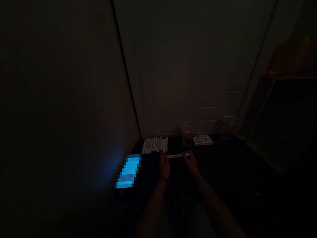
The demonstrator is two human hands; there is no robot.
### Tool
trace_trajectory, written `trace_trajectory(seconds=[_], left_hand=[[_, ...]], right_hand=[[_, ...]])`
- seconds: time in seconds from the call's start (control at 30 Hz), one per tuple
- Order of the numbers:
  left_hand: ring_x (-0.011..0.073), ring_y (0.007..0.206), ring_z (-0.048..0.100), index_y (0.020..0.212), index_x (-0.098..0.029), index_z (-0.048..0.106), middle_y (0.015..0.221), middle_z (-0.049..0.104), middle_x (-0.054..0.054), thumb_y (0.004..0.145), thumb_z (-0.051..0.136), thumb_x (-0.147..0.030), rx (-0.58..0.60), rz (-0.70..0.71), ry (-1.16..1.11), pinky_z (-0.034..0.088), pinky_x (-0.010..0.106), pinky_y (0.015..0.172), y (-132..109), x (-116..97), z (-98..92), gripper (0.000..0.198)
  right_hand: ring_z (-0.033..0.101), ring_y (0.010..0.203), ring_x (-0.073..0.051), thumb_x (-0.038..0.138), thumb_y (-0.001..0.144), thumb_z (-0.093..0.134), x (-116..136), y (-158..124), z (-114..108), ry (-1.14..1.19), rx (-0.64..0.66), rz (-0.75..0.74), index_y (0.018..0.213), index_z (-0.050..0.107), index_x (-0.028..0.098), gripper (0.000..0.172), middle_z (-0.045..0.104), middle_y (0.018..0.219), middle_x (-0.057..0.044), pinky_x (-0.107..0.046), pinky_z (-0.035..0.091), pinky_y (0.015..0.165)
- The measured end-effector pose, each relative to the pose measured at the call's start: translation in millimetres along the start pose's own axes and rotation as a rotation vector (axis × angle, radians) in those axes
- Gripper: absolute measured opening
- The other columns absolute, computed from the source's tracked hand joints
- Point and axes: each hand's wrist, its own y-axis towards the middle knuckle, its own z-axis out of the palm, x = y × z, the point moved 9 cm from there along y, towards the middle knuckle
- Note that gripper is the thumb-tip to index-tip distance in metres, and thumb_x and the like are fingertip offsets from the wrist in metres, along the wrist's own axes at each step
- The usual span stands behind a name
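Observation:
In dim light, a slim white marker lies level between my two hands, above a dark table. My left hand is closed on its left end, and my right hand pinches the other end. Just beyond my left hand, several white markers lie side by side in a row. Fine detail of the fingers is lost in the dark.
A blurred, glowing blue screen sits left of my hands. Behind them stand a clear container, a white stack of flat pieces and another clear container. A wall rises at the back.

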Motion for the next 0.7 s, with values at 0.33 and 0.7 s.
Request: trace_trajectory(seconds=[0.33, 0.7], left_hand=[[0.0141, 0.07, 0.055, 0.099, -0.017, 0.051, 0.081, 0.06, 0.007, 0.083, 0.029, -0.04, -0.001, -0.008, -0.018, 0.039, 0.024, 0.064, -1.0, -2.2, -0.2, 0.035], [0.0127, 0.062, 0.052, 0.097, -0.017, 0.051, 0.073, 0.058, 0.005, 0.083, 0.029, -0.04, 0.013, 0.029, 0.017, 0.037, 0.023, 0.059, 1.1, -1.8, 1.5, 0.035]], right_hand=[[0.048, 0.05, -0.011, 0.047, 0.078, 0.036, 3.3, -1.3, -3.2, -0.009, 0.01, 0.016, 0.078, 0.05, 0.02, 0.031, 0.051, 0.053, 0.003, -0.02, 0.034, 0.049], [0.048, 0.05, -0.011, 0.047, 0.078, 0.037, 3.4, -1.4, -3.1, -0.014, 0.001, 0.026, 0.081, 0.049, 0.02, 0.03, 0.052, 0.055, 0.003, -0.02, 0.034, 0.048]])
